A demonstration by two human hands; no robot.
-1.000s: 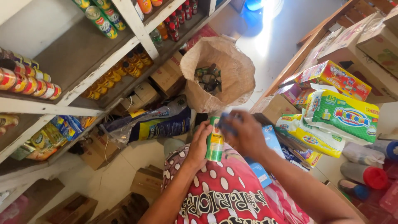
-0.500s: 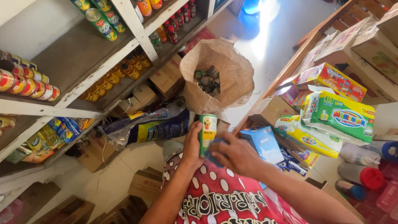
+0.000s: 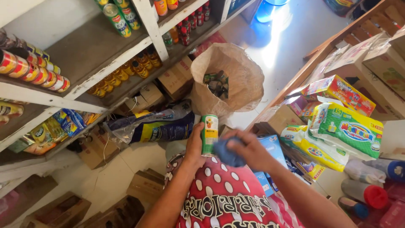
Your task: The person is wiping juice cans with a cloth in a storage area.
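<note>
Left hand has its fingers wrapped round a slim green-and-white can, upright over the lap at frame centre. Right hand at 3 o'clock, fingers bunched on a blue cloth pressed to the can's lower side. Risk: smooth metal cylinder, sideways rubbing could twist it from a one-handed hold. Open paper sack at 12 o'clock, crinkled. Soft plastic packs at 3 o'clock.

Single head view, looking steeply down, close
</note>
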